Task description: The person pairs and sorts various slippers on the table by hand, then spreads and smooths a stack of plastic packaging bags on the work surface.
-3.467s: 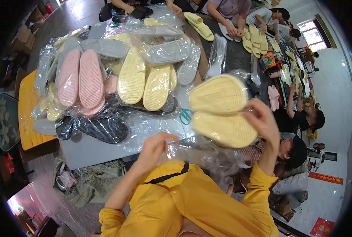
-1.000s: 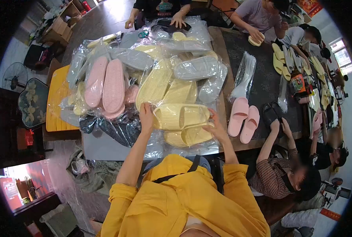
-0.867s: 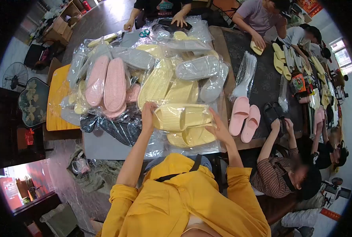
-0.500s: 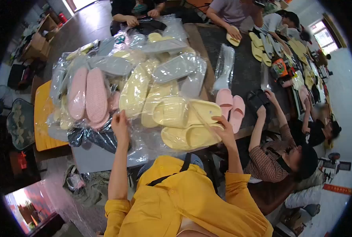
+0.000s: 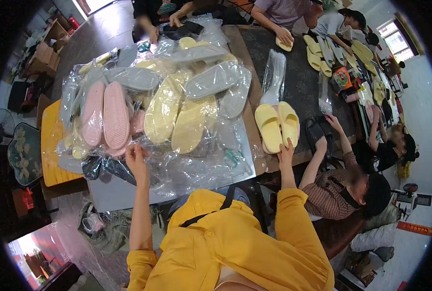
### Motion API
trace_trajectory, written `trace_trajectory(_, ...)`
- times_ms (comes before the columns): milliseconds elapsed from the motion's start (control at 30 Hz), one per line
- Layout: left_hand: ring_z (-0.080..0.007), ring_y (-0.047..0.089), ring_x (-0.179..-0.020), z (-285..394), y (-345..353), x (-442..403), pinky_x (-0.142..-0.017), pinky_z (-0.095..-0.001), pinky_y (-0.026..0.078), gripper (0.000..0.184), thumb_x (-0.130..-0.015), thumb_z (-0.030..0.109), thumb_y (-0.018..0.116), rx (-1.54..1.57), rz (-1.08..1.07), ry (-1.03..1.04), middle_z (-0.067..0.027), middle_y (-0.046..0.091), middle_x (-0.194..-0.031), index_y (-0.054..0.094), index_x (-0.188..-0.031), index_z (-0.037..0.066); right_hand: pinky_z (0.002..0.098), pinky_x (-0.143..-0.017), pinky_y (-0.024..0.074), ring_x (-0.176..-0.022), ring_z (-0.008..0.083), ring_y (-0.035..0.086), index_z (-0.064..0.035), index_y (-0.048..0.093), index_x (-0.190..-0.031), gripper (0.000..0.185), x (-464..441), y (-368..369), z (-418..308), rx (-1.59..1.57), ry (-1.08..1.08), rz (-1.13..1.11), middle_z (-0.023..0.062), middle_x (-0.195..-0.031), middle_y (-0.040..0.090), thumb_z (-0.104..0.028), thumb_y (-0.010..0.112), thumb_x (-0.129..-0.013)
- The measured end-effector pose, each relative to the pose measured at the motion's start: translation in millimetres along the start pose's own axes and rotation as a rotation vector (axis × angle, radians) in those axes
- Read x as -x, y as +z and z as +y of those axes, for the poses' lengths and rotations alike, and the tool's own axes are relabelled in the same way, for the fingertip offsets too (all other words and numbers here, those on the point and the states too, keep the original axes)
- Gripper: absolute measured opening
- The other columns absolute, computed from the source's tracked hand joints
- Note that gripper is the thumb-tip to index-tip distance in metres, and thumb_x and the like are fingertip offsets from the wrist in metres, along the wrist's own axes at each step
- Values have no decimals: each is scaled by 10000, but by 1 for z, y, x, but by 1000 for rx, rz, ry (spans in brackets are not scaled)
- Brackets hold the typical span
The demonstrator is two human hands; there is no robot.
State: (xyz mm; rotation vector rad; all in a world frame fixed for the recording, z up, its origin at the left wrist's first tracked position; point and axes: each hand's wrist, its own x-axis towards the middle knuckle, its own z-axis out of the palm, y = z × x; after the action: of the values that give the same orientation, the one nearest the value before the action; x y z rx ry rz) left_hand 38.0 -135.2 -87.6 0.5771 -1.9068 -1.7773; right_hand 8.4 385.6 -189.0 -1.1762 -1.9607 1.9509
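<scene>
My right hand [image 5: 286, 151] grips a pair of yellow slippers [image 5: 275, 127] by their near ends, at the right edge of the pile. The slippers lie side by side, soles down, over pink slippers that are almost hidden beneath them. To the left, my left hand [image 5: 137, 157] has its fingers pinched on a clear plastic bag [image 5: 177, 172], just below bagged pink slippers [image 5: 110, 114]. Bagged yellow slippers [image 5: 165, 109] and bagged grey slippers [image 5: 212, 80] lie heaped ahead of my hands.
A long plastic sleeve [image 5: 274, 72] lies beyond the yellow slippers on the dark table [image 5: 298, 77]. At right, a co-worker's hands handle a black item [image 5: 317, 131]. Other people work around the far side. A yellow stool [image 5: 51, 145] stands at left.
My right hand has moved the yellow slippers right, from the bagged pile onto the pink pair. My left hand has shifted slightly left and toward me.
</scene>
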Motion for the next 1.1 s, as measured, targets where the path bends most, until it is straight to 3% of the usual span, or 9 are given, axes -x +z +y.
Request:
trace_trajectory(167, -87, 531, -591, 12, 4, 15, -551, -230, 429, 177, -979, 177, 553, 43, -25, 74, -23, 543, -691, 529, -866, 44, 332, -960, 414, -1103, 209, 535, -40, 449, -1373, 541, 24, 16, -30, 456, -568, 233, 106, -1134, 574, -193, 647, -893)
trace_trajectory(233, -87, 538, -592, 22, 9, 25, -551, -227, 413, 179, -979, 184, 559, 70, -52, 64, -26, 552, -678, 523, -873, 44, 341, -989, 398, -1153, 221, 517, -37, 440, -1378, 542, 72, 45, -79, 87, -469, -426, 136, -1209, 571, -197, 637, -898)
trace_trajectory(300, -86, 536, -592, 25, 13, 32, -551, -223, 410, 177, -977, 183, 563, 64, -54, 81, -23, 551, -671, 525, -878, 41, 339, -997, 395, -1153, 209, 524, -35, 455, -1367, 524, 108, 80, -107, 350, -448, -806, 140, -1259, 553, -163, 639, -893)
trace_trajectory(367, -80, 529, -590, 31, 13, 36, -551, -217, 412, 168, -972, 171, 572, 40, -60, 116, -17, 544, -678, 535, -883, 33, 308, -933, 436, -1038, 172, 579, -43, 481, -1352, 511, 152, 118, -126, 549, -756, -806, 100, -1119, 618, -120, 652, -877)
trace_trajectory(467, -70, 515, -586, 30, 1, 38, -539, -215, 412, 170, -968, 159, 579, 27, -50, 138, -9, 529, -683, 546, -863, 29, 265, -837, 466, -898, 130, 606, -46, 507, -1330, 499, 120, 139, -103, 388, -316, -1032, 59, -952, 650, -119, 673, -866)
trace_trajectory(567, -60, 501, -583, 40, -18, 36, -527, -219, 414, 187, -966, 157, 583, 3, 20, 139, 0, 522, -690, 549, -835, 28, 242, -762, 469, -799, 103, 598, -36, 540, -1287, 440, 113, 125, -117, 124, -308, -1040, 29, -845, 643, -109, 665, -872)
trace_trajectory(933, -99, 571, -638, 52, -26, 47, -594, -255, 506, 187, -967, 171, 578, 183, -247, 91, -23, 564, -728, 557, -898, -1, 223, -654, 409, -741, 69, 532, -28, 652, -907, 174, 103, 113, -121, 498, -458, -871, -7, -801, 614, -196, 682, -875)
trace_trajectory(1067, -107, 595, -653, 59, -22, 49, -617, -260, 513, 191, -966, 170, 578, 104, -296, 104, -40, 591, -737, 566, -910, -13, 364, -817, 469, -941, 278, 604, -33, 641, -1017, 259, 173, 137, -177, 668, -1388, -451, 111, -992, 642, -146, 710, -795)
trace_trajectory(1100, -105, 595, -653, 58, -20, 50, -615, -253, 507, 201, -962, 173, 586, 142, -299, 30, -41, 589, -741, 571, -897, -17, 390, -869, 452, -995, 316, 577, -61, 623, -1091, 359, 188, 139, -187, 620, -1295, -612, 114, -1066, 623, -149, 728, -760)
